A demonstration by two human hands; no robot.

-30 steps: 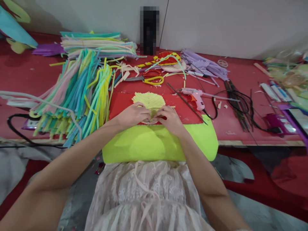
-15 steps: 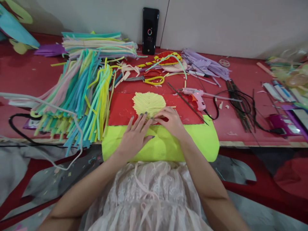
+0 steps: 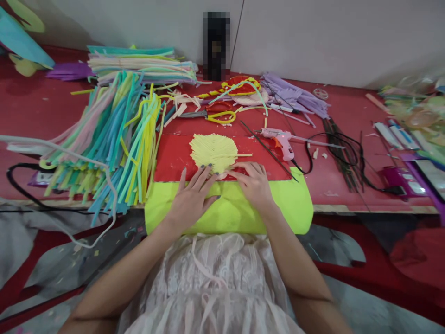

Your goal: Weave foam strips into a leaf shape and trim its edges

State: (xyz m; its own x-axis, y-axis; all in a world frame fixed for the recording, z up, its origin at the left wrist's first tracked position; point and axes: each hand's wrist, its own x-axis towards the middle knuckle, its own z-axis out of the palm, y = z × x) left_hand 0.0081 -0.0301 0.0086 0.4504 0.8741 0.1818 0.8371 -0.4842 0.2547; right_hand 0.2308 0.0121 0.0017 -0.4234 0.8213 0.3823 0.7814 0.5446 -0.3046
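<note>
Pale yellow leaf shape (image 3: 213,148), built of narrow strips slanting in to a middle line, lay flat on the red board (image 3: 168,164), left of the board's centre. Progress, by judgement: upper and middle rows looked closely filled, so most of the covering appeared done; one loose-ended strip (image 3: 246,155) jutted past the leaf's right edge, apparently untrimmed, and a small pale pinkish patch (image 3: 221,176) at the lower tip, near the board's near edge, suggested that end was unfinished. Fingers hid part of it. Left hand (image 3: 192,199) was open and flat, fingers spread, fingertips on the leaf's lower edge, palm on the near side of the board. Right hand (image 3: 255,188) had bent fingers, thumb and forefinger close together by the lower tip; could not tell whether anything was pinched. Change: one second earlier both hands were curled together over the lower leaf; the left had since flattened and dropped nearer the body. Against half a second earlier, the right had drawn back from the leaf, exposing more of its right edge. Surroundings: lime-green mat (image 3: 225,206) on the board's near side; dark thin rod (image 3: 269,150) across its right end; pink glue gun (image 3: 285,144) beside that end; yellow-handled scissors (image 3: 221,117) beyond its far edge; bundled strips (image 3: 114,125) to its left.
</note>
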